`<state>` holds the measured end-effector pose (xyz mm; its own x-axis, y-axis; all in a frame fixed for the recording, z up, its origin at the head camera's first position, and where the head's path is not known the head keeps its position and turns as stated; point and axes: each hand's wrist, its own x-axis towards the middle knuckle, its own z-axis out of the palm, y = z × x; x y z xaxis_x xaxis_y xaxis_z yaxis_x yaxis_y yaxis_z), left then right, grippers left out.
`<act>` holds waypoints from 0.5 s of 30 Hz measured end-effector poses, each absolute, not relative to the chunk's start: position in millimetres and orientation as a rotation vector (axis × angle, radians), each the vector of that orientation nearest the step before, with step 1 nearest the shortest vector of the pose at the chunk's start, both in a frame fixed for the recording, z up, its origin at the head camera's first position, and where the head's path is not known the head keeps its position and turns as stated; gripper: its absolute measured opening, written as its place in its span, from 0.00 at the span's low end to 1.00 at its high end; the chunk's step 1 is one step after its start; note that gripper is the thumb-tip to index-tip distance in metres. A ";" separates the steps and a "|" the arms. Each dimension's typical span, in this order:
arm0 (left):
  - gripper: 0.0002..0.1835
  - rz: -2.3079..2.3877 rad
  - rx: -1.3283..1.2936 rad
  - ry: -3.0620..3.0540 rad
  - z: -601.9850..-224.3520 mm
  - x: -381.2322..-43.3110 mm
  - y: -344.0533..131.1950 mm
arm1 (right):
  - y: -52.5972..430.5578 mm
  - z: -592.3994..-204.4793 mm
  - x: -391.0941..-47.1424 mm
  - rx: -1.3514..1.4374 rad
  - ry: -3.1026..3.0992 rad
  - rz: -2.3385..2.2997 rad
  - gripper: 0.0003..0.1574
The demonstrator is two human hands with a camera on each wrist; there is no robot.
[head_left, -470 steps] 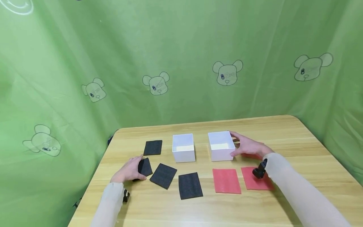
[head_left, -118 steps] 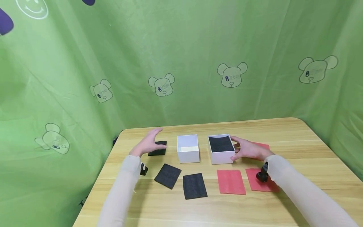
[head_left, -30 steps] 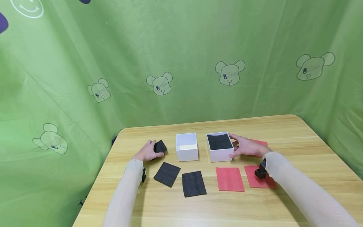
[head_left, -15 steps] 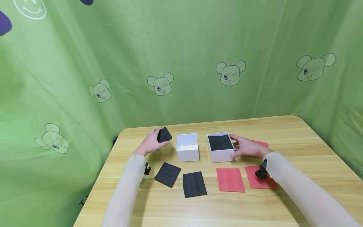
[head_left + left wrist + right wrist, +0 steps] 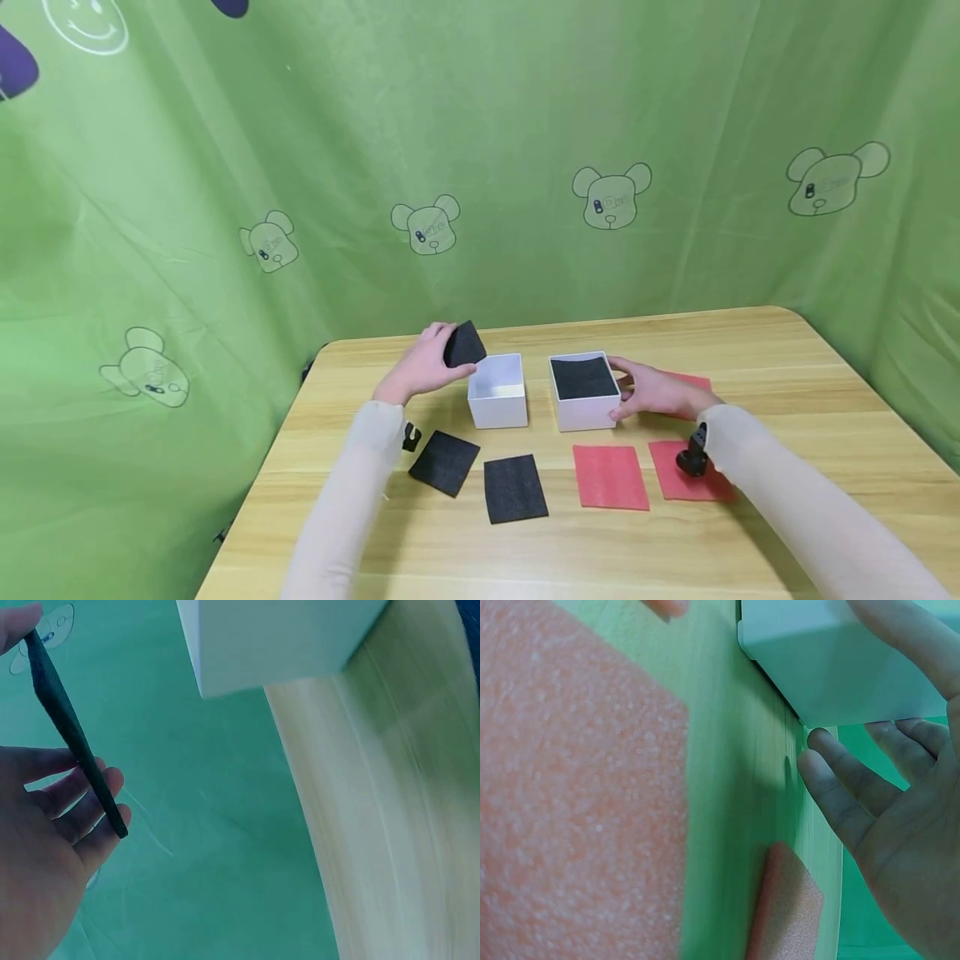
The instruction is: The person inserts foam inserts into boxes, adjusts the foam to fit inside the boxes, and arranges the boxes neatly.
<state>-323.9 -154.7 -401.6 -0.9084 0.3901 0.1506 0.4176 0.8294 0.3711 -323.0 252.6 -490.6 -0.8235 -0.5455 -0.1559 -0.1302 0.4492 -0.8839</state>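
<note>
My left hand (image 5: 420, 368) pinches a black foam sheet (image 5: 464, 345) between thumb and fingers, raised at the back left corner of the left white box (image 5: 498, 412). Seen edge-on in the left wrist view, the sheet (image 5: 75, 735) runs from the thumb to the fingertips. That box shows a bare inside. My right hand (image 5: 660, 392) holds the right white box (image 5: 588, 414) by its right side, thumb at the front and fingers farther back. Inside this box lies another black foam sheet (image 5: 583, 377). The right wrist view shows the fingers (image 5: 836, 791) at the box's lower edge.
Two black foam sheets (image 5: 444, 463) lie flat in front of the left box. Red foam sheets (image 5: 611, 477) lie at the front right, one partly under the right forearm, another behind the right hand. A green curtain (image 5: 510, 125) hangs beyond the wooden table (image 5: 570, 558).
My left hand has picked up the far-left black sheet and carried it up and right to the left box. Earlier, another black sheet went into the right box. The right hand stays there.
</note>
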 end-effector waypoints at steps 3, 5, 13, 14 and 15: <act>0.48 -0.620 -0.674 -2.945 -400.4 -323.1 -146.7 | 251.9 -489.9 -323.0 -0.567 2.294 -1.326 0.70; 0.48 -0.615 -0.693 -2.953 -400.0 -322.5 -141.2 | 251.4 -489.3 -323.1 -0.554 2.300 -1.319 0.70; 0.48 -0.587 -0.805 -2.944 -395.9 -320.3 -117.1 | 251.0 -488.4 -322.4 -0.539 2.285 -1.345 0.70; 0.48 -0.580 -0.823 -2.944 -395.6 -320.2 -113.7 | 251.2 -488.7 -322.4 -0.546 2.280 -1.350 0.70; 0.48 -0.574 -0.843 -2.939 -395.2 -320.0 -110.3 | 251.5 -489.0 -322.5 -0.548 2.274 -1.355 0.70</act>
